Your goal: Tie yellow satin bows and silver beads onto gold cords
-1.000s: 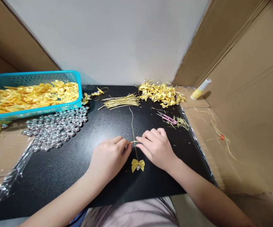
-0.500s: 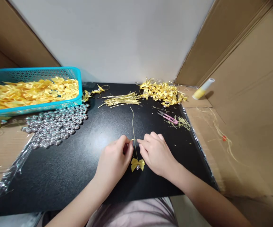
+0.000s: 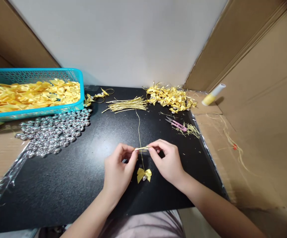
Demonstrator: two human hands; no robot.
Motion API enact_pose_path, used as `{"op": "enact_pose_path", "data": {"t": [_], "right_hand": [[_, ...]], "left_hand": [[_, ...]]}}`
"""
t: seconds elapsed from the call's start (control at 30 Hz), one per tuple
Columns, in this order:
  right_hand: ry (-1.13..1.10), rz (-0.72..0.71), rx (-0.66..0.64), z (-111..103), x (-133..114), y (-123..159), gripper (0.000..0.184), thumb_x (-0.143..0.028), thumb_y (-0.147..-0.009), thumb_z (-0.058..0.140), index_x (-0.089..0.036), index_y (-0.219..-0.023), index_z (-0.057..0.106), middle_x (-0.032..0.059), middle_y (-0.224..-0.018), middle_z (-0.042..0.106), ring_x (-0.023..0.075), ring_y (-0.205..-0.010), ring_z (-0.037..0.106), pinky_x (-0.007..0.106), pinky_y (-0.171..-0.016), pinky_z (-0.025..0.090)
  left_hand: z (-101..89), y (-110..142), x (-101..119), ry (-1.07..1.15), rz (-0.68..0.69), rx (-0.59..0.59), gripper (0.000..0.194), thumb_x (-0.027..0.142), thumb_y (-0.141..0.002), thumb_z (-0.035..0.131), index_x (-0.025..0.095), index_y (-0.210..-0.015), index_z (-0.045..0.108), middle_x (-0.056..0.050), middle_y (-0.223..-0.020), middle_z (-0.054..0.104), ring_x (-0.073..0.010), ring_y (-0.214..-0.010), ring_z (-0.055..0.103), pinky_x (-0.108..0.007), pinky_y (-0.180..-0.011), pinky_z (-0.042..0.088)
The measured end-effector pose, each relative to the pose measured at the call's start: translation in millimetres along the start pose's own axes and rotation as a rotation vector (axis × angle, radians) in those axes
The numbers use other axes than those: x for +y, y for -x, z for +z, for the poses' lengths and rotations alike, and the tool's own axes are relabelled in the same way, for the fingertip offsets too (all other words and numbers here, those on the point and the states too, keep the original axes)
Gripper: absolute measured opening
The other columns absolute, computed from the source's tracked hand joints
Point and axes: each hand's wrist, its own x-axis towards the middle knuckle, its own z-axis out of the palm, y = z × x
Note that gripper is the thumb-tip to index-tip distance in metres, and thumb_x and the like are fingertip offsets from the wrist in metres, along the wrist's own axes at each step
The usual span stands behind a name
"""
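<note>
Between my two hands a short doubled length of gold cord [image 3: 143, 148] is stretched sideways. My left hand [image 3: 119, 167] pinches its left end between thumb and fingers, and my right hand [image 3: 167, 162] pinches the other end. A yellow ribbon bow [image 3: 140, 173] with a silver bead [image 3: 144, 178] lies on the table just below the hands. From the bow a thin gold string [image 3: 139, 129] runs away up the table, crossing the held cord. Whether the held cord is knotted to that string cannot be made out.
A turquoise basket [image 3: 81, 89] of yellow bows stands at the left, with many silver beads [image 3: 56, 132] before it. At the back lie cut gold cords [image 3: 127, 104] and a heap of beaded bows [image 3: 168, 96]. Pink thread snips [image 3: 178, 125] and clippings [image 3: 193, 130] sit right.
The right hand has turned and now pinches the cord. More of the cord shows, pulled straight between both hands. The view has shifted slightly.
</note>
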Motion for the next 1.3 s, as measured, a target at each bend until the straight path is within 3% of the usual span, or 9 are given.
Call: {"op": "enact_pose_path", "data": {"t": [0.3,0.5,0.63,0.8,1.3], "right_hand": [[-0.13,-0.034,0.125,4.3,9.3,4.1,0.013,-0.009,-0.08,0.061,-0.019,-0.079,0.067,0.0046,-0.08,0.07,0.0175,-0.079,0.067,0.031,-0.075,0.054],[-0.328,0.104,0.158,8.5,8.2,7.4,0.009,-0.012,-0.077,0.065,-0.02,-0.075,0.064,0.0038,-0.078,0.07,0.0179,-0.077,0.068,0.033,-0.075,0.056],[-0.506,0.277,0.153,11.7,2.6,7.3,0.01,-0.018,-0.072,0.071,-0.02,-0.078,0.063,0.0017,-0.074,0.071,0.0164,-0.072,0.07,0.029,-0.07,0.058],[-0.662,0.42,0.135,13.3,2.5,6.5,0.036,-0.023,-0.068,0.077,-0.022,-0.098,0.058,-0.0011,-0.074,0.072,0.0163,-0.071,0.072,0.029,-0.07,0.059],[-0.682,0.492,0.068,8.0,5.5,0.8,0.038,-0.024,-0.061,0.083,-0.02,-0.092,0.061,0.0007,-0.075,0.075,0.0169,-0.072,0.072,0.029,-0.072,0.058]], "left_hand": [[-3.1,3.0,1.4,-0.008,0.091,0.101,0.008,0.016,-0.079,0.065,0.019,-0.077,0.058,0.001,-0.072,0.068,-0.0137,-0.064,0.068,-0.023,-0.06,0.054],[-3.8,6.7,-1.6,-0.105,0.205,0.13,0.009,0.013,-0.081,0.063,0.02,-0.085,0.059,0.002,-0.075,0.068,-0.0128,-0.065,0.067,-0.024,-0.064,0.054],[-3.0,9.5,-3.9,-0.149,0.282,0.161,0.011,0.011,-0.08,0.062,0.02,-0.087,0.061,0.001,-0.077,0.069,-0.0136,-0.068,0.067,-0.025,-0.065,0.054],[-1.9,10.8,-3.2,-0.144,0.385,0.149,0.019,0.005,-0.078,0.063,0.02,-0.091,0.061,0.001,-0.08,0.07,-0.0125,-0.069,0.067,-0.023,-0.066,0.053],[-3.8,9.2,2.1,-0.129,0.458,0.061,0.02,0.002,-0.079,0.061,0.019,-0.089,0.059,0.001,-0.078,0.068,-0.0108,-0.069,0.066,-0.02,-0.065,0.051]]}}
